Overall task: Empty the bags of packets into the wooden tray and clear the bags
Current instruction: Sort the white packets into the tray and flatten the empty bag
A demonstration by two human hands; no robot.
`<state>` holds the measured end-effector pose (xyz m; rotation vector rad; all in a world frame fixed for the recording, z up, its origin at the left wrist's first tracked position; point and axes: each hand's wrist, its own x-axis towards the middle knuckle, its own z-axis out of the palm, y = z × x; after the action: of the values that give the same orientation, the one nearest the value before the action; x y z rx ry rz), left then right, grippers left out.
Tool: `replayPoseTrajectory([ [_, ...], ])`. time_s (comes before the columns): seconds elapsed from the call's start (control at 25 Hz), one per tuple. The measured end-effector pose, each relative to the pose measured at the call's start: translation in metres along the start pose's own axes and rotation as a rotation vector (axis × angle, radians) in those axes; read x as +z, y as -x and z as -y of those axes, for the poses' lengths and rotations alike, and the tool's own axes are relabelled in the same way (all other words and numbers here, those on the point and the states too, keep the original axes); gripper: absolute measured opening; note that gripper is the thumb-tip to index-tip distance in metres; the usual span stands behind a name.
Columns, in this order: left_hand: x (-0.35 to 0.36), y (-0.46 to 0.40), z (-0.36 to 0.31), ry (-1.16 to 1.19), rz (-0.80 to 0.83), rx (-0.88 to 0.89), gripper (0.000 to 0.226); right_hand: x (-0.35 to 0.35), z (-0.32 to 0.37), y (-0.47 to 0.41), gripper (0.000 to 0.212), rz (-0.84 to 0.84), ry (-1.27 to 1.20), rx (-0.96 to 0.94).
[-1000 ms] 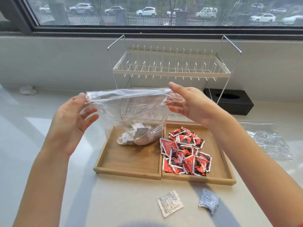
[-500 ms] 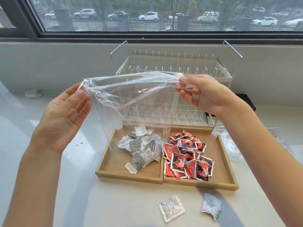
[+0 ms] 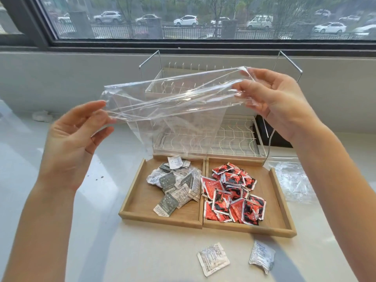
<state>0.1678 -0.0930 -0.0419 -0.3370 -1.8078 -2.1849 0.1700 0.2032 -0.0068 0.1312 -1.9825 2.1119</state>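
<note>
**Two hands, one empty bag above a filled tray**

Two bare hands stretch a clear plastic bag (image 3: 173, 102) in the air over a pale countertop (image 3: 81, 251), with the bag held well above the wooden tray (image 3: 270, 230) and showing nothing inside. The right hand (image 3: 278, 100) pinches the bag's upper right corner, fingers curled round the gathered film. The left hand (image 3: 75, 137) meets the lower left corner with fingers nearly straight and the palm turned inward; the film touches the fingertips, but whether it is truly pinched there cannot be told.

Below, the tray's two compartments sit side by side. The left one holds a loose heap of grey and white packets (image 3: 177, 184); the right one holds a pile of red and black packets (image 3: 234, 194), pressed against the divider. Neither heap spills over the rim.

On the counter in front of the tray lie two stray white sachets — one flat (image 3: 213, 259), one crumpled (image 3: 261, 256) — near each other but apart. A second clear bag (image 3: 293, 180) lies flattened on the counter just right of the tray.

Behind the tray stands a two-tier white wire dish rack (image 3: 207, 137), seen partly through the stretched film, with a dark box (image 3: 272, 133) to its right. A window (image 3: 203, 17) above the counter looks out on parked cars — and a railing in front of them.
</note>
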Motion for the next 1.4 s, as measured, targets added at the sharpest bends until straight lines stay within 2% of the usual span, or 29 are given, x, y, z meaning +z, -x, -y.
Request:
replayPoseTrajectory([
  [0.08, 0.006, 0.002, 0.004, -0.004, 0.051, -0.006, 0.018, -0.007, -0.001, 0.005, 0.044, -0.006, 0.025, -0.069],
  [0.16, 0.012, 0.002, 0.012, -0.038, 0.096, -0.023, 0.018, -0.015, -0.003, 0.011, 0.039, -0.011, 0.029, -0.125],
  [0.32, 0.024, 0.017, 0.051, -0.106, 0.169, -0.123, 0.013, -0.042, -0.044, 0.040, 0.032, -0.077, 0.128, -0.070],
  [0.4, 0.025, 0.037, 0.086, -0.178, 0.163, -0.236, 0.020, -0.058, -0.086, 0.064, 0.034, -0.158, 0.201, 0.051],
  [0.52, 0.026, 0.074, 0.140, -0.245, 0.151, -0.502, 0.019, -0.077, -0.146, 0.102, 0.045, -0.252, 0.215, 0.387],
  [0.6, 0.025, 0.094, 0.165, -0.228, 0.132, -0.670, 0.019, -0.085, -0.175, 0.122, 0.049, -0.262, 0.225, 0.569],
  [0.72, 0.023, 0.108, 0.179, -0.232, 0.135, -0.791, 0.022, -0.089, -0.194, 0.135, 0.050, -0.226, 0.237, 0.728],
  [0.96, 0.020, 0.108, 0.173, -0.455, 0.420, -0.774, 0.036, -0.094, -0.191, 0.134, 0.057, -0.039, 0.478, 0.812],
  [1.08, 0.031, 0.098, 0.171, -0.565, 0.343, -0.669, 0.029, -0.102, -0.190, 0.128, 0.066, -0.037, 0.560, 0.803],
  [1.16, 0.043, 0.087, 0.171, -0.574, 0.270, -0.648, 0.023, -0.105, -0.188, 0.115, 0.062, -0.105, 0.564, 0.768],
  [1.32, 0.062, 0.059, 0.181, -0.632, 0.202, -0.695, 0.038, -0.103, -0.188, 0.081, 0.048, -0.227, 0.521, 0.696],
  [1.4, 0.069, 0.046, 0.185, -0.686, 0.197, -0.684, 0.037, -0.099, -0.191, 0.068, 0.045, -0.250, 0.515, 0.686],
])
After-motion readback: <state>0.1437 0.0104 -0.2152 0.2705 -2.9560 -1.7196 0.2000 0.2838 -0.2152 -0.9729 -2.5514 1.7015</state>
